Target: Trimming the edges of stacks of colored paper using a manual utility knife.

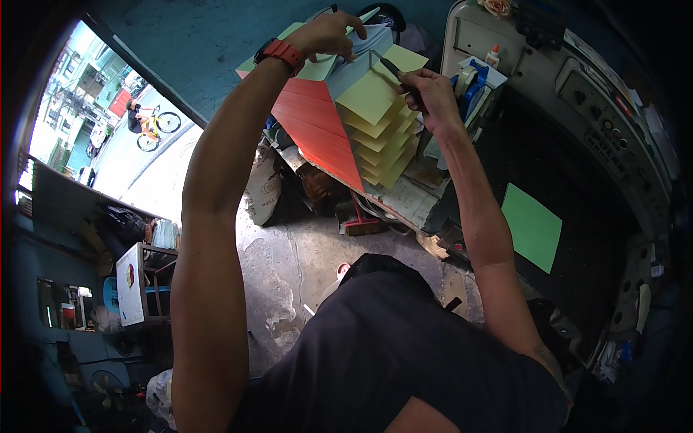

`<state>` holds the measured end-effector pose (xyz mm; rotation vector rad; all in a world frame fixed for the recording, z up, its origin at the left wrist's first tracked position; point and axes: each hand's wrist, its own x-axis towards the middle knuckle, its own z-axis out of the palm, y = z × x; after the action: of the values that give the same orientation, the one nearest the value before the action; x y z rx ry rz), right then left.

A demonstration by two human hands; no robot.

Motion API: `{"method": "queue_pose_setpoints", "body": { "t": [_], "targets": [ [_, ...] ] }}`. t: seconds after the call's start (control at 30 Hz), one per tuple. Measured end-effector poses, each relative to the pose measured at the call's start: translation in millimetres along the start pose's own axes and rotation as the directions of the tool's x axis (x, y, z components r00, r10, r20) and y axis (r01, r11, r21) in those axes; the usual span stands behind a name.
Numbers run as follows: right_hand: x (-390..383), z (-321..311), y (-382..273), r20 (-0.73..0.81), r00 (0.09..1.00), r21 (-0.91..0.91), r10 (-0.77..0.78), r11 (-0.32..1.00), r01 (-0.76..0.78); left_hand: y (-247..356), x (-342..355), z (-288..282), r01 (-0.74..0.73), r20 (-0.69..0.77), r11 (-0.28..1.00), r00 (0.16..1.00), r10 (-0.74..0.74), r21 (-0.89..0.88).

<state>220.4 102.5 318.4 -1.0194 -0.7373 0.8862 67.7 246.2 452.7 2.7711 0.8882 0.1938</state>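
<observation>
My left hand [335, 36], fingers bent and apart, is at pale blue-white sheets [372, 37] atop a paper stack, between pale green sheets [312, 68]. My right hand [432, 101] is closed on a thin dark-handled tool [390, 66] that reaches over the stack's pale yellow sheets [364, 101], which stick out in several staggered layers. A broad block of red sheets [317, 133] forms the left part of the pile, on a worn work table [404, 198].
A beige machine [592, 123] stands at right, with a green sheet [529, 224] on its dark bed, a blue tape dispenser [473, 85] and a glue bottle [492, 56] nearby. A stand [133, 285] is at lower left. A doorway at left shows a cyclist [136, 119] outside.
</observation>
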Motion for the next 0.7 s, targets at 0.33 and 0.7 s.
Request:
{"method": "queue_pose_setpoints", "body": {
  "t": [0.33,0.7],
  "targets": [
    [0.2,-0.1,-1.3,-0.022,1.0,-0.01,-0.005,1.0,0.005,-1.5,1.3,-0.4,0.003,0.013,1.0,1.0,-0.003,-0.016],
    [0.6,-0.1,-2.8,-0.02,1.0,-0.008,-0.015,1.0,0.015,-2.4,2.8,0.8,0.008,0.01,1.0,1.0,-0.008,-0.011]
  ]
}}
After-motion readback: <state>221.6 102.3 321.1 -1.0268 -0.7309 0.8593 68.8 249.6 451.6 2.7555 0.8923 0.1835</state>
